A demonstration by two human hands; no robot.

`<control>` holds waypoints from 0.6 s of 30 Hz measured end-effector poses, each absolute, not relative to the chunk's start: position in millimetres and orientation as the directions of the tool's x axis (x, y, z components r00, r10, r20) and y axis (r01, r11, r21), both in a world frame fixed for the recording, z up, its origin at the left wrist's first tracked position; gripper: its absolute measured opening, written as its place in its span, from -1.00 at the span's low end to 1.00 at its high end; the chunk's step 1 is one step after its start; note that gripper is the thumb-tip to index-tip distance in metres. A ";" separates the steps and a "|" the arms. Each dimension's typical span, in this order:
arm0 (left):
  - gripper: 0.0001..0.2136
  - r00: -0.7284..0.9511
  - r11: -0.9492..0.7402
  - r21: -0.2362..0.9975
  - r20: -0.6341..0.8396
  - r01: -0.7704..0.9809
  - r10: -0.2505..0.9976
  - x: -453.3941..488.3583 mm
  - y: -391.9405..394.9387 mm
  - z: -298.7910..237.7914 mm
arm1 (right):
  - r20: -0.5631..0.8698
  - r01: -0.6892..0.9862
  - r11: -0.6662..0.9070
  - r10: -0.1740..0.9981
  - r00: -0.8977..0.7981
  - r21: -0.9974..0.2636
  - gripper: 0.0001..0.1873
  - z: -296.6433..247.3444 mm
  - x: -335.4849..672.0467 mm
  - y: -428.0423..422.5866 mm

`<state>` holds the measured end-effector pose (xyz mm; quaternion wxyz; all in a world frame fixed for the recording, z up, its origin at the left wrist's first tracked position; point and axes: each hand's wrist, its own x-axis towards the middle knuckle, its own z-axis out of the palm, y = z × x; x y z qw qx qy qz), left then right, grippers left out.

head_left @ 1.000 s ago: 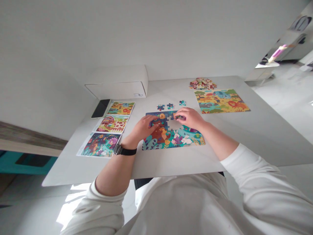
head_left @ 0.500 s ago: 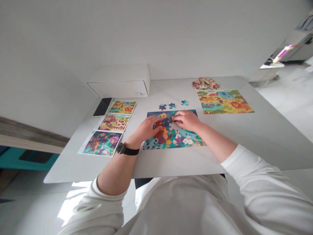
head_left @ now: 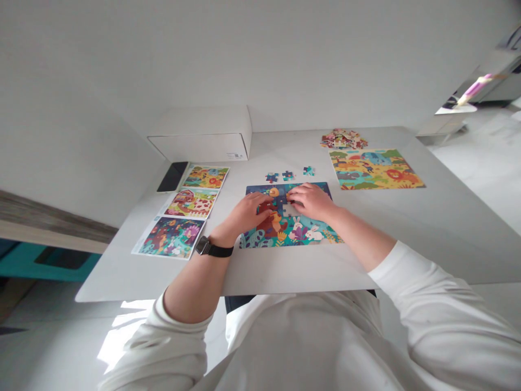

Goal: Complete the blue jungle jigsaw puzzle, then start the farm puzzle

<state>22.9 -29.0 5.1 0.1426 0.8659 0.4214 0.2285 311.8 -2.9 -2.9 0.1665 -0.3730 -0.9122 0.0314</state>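
Observation:
A dark blue and teal animal puzzle point(head_left: 299, 234) lies in front of me on the white table point(head_left: 407, 217), with a small gap near its middle. My left hand point(head_left: 244, 214), a black watch on its wrist, rests on the puzzle's left part with the fingers stretched onto it. My right hand point(head_left: 311, 200) is curled over the upper middle, its fingertips pinching a puzzle piece beside the gap. Three loose blue pieces point(head_left: 287, 175) lie just beyond the puzzle's far edge.
A finished yellow puzzle point(head_left: 376, 168) lies far right, with a pile of loose pieces point(head_left: 344, 139) behind it. Three picture cards point(head_left: 190, 203) line the left side. A black phone point(head_left: 173, 176) and a white box point(head_left: 203, 133) sit at the back left.
My right hand has moved a little left and down onto the puzzle with its piece, toward the gap. My left hand has stayed on the puzzle's left part.

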 end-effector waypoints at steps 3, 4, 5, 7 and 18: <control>-0.68 0.540 -0.599 0.445 0.267 0.666 0.799 22.8 -29.5 5.7 | 0.268 0.657 0.728 0.684 -0.678 -0.196 -0.68 -4.4 310.7 -3.4; -0.68 0.540 -0.597 0.448 0.264 0.665 0.799 22.8 -29.6 5.9 | 0.267 0.657 0.728 0.684 -0.679 -0.196 -0.68 -4.9 310.2 -3.8; -0.68 0.540 -0.597 0.450 0.263 0.664 0.799 22.9 -29.7 6.0 | 0.266 0.659 0.726 0.686 -0.677 -0.195 -0.68 -5.4 309.7 -4.3; -0.68 0.539 -0.596 0.453 0.264 0.662 0.800 22.9 -29.6 6.0 | 0.265 0.665 0.722 0.691 -0.673 -0.194 -0.68 -5.9 308.8 -5.3; -0.69 0.526 -0.590 0.453 0.273 0.668 0.805 19.4 -31.7 12.1 | 0.410 0.780 0.572 0.794 -0.449 -0.255 -0.61 -3.5 330.0 2.4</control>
